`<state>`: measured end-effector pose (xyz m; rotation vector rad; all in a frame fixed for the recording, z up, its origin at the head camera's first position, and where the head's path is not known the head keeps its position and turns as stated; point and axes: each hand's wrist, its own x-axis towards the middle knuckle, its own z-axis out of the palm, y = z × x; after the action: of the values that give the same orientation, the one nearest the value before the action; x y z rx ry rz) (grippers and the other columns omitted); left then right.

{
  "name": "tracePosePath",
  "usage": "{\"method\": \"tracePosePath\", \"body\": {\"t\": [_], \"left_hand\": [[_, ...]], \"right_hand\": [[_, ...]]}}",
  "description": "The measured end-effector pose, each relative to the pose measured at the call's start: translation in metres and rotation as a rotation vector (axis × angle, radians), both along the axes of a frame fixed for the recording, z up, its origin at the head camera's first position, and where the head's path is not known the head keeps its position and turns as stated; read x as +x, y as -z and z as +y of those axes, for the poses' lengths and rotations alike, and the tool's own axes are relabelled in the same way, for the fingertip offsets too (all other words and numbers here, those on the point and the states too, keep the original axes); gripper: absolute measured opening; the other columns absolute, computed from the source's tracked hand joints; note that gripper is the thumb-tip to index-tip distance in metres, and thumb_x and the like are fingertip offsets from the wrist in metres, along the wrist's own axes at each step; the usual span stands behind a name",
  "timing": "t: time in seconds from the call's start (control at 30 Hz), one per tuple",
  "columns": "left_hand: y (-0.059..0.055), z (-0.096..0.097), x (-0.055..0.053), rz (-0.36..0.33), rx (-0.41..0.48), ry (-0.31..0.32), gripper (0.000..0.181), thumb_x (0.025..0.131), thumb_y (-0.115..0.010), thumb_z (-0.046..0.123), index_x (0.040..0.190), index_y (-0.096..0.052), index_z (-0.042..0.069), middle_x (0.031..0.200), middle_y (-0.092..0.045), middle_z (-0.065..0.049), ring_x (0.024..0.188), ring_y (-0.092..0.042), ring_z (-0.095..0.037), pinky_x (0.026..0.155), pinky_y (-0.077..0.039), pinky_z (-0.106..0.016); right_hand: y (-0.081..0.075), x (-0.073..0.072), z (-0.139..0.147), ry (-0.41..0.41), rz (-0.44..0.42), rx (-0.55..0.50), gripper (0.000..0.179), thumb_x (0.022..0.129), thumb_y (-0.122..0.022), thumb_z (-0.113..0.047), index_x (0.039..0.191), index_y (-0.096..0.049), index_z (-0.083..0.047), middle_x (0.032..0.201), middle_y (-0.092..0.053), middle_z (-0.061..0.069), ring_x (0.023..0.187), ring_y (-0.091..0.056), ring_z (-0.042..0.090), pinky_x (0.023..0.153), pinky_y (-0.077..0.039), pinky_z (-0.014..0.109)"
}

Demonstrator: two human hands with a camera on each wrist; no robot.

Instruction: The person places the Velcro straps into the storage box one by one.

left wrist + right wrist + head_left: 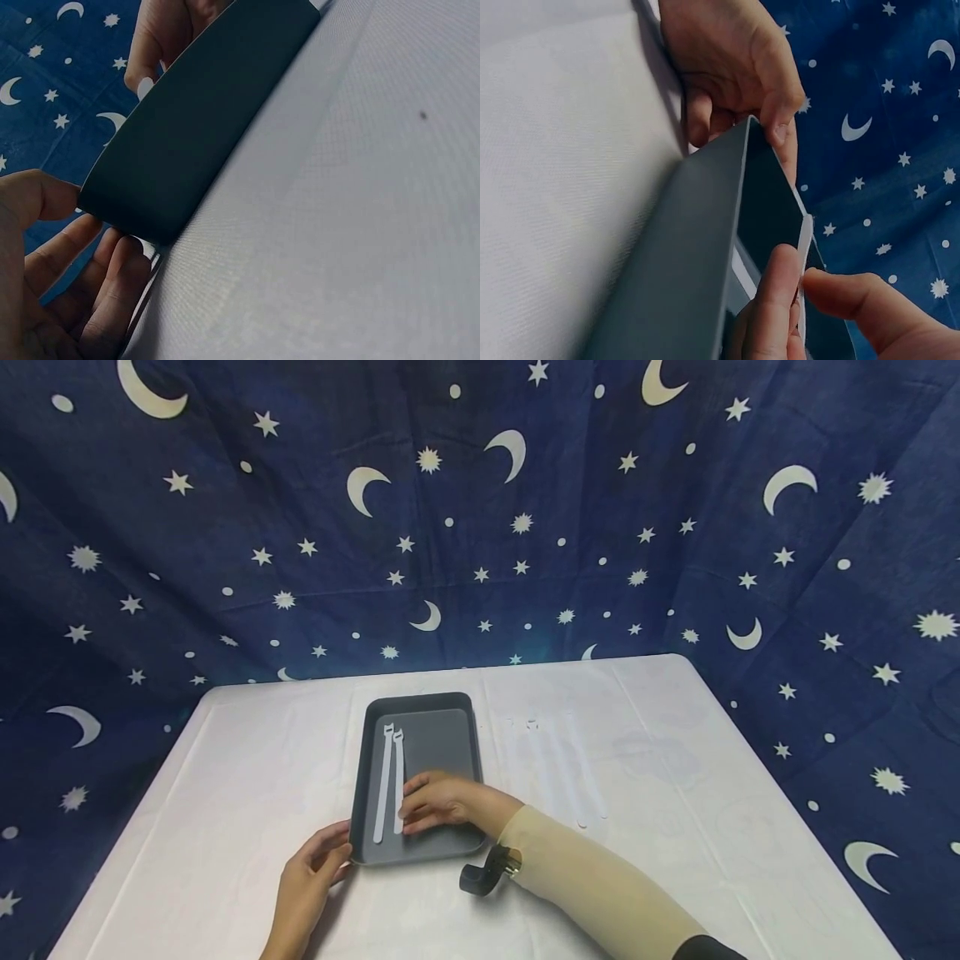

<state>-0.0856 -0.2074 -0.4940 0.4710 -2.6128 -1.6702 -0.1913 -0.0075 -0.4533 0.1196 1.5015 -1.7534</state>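
A dark grey tray (pixel 452 735) lies on the white-covered table. Inside it, two white strap-style cable ties with slotted heads run lengthwise, side by side. The left one (pixel 383 785) rests along the tray floor. My right hand (pixel 438 802) reaches over the tray and pinches the near end of the other cable tie (pixel 805 240) between thumb and fingers. At the tray's near left corner, my left hand (pixel 311 868) grips the wall, thumb at the rim (pixel 81 196) and fingers curled against the outside.
Several more white cable ties (pixel 558 760) lie on the white tablecloth (pixel 247 760) to the right of the tray, faint against it. A dark blue curtain (pixel 480 510) with moons and stars hangs behind the table and along its sides.
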Motion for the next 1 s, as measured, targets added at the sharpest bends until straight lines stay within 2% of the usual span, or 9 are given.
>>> {"method": "tracePosePath", "body": {"t": [0.13,0.33,0.43,0.6,0.73,0.83,1.0], "left_hand": [[-0.001,0.000,0.000,-0.002,-0.004,-0.002,0.037,0.096,-0.063,0.029,0.128,-0.062,0.011,0.122,-0.067,-0.015,0.102,-0.068,-0.012,0.081,-0.061,-0.024],[-0.001,0.000,-0.001,-0.001,-0.006,0.002,0.037,0.096,-0.063,0.029,0.128,-0.062,0.012,0.123,-0.067,-0.015,0.095,-0.065,0.001,0.081,-0.061,-0.025],[-0.001,0.000,-0.001,-0.002,-0.009,0.001,0.037,0.096,-0.063,0.029,0.128,-0.062,0.012,0.122,-0.067,-0.015,0.097,-0.067,-0.004,0.080,-0.062,-0.025],[0.000,0.001,-0.002,-0.005,-0.007,-0.002,0.038,0.096,-0.063,0.029,0.129,-0.062,0.011,0.122,-0.067,-0.015,0.105,-0.068,-0.020,0.080,-0.062,-0.025],[0.000,0.001,-0.001,-0.003,0.000,0.000,0.038,0.096,-0.063,0.029,0.129,-0.062,0.010,0.122,-0.067,-0.016,0.106,-0.068,-0.023,0.080,-0.062,-0.024],[0.000,0.002,-0.001,-0.003,0.004,0.000,0.038,0.096,-0.064,0.029,0.128,-0.062,0.010,0.122,-0.067,-0.016,0.102,-0.069,-0.016,0.080,-0.062,-0.024],[0.000,0.002,0.000,-0.005,0.010,-0.002,0.038,0.095,-0.064,0.028,0.128,-0.062,0.010,0.122,-0.067,-0.016,0.091,-0.064,0.005,0.080,-0.062,-0.024]], "right_hand": [[0.001,0.001,0.000,-0.007,0.008,0.009,0.031,0.083,-0.057,0.019,0.107,-0.049,0.001,0.077,-0.055,0.012,0.066,-0.060,0.020,0.093,-0.056,0.049],[0.003,0.002,0.000,-0.031,0.050,0.044,0.026,0.084,-0.060,0.016,0.101,-0.050,-0.001,0.074,-0.060,0.011,0.060,-0.063,0.017,0.080,-0.063,0.044],[0.005,0.002,0.001,-0.050,0.073,0.067,0.023,0.084,-0.062,0.013,0.098,-0.050,-0.002,0.075,-0.062,0.012,0.059,-0.064,0.018,0.075,-0.064,0.042],[0.004,0.001,0.002,-0.089,0.106,0.099,0.016,0.086,-0.062,0.008,0.093,-0.051,-0.002,0.076,-0.063,0.012,0.061,-0.065,0.019,0.074,-0.064,0.042],[0.000,0.002,0.002,-0.108,0.121,0.126,0.012,0.088,-0.062,0.005,0.093,-0.053,-0.001,0.079,-0.064,0.014,0.064,-0.066,0.020,0.072,-0.064,0.042],[-0.004,0.003,0.002,-0.122,0.134,0.156,0.010,0.089,-0.062,0.003,0.094,-0.054,-0.001,0.082,-0.066,0.016,0.065,-0.068,0.022,0.072,-0.064,0.043],[-0.006,0.004,0.002,-0.137,0.156,0.195,0.006,0.090,-0.061,0.001,0.093,-0.056,0.000,0.084,-0.067,0.018,0.066,-0.068,0.024,0.073,-0.064,0.045]]}}
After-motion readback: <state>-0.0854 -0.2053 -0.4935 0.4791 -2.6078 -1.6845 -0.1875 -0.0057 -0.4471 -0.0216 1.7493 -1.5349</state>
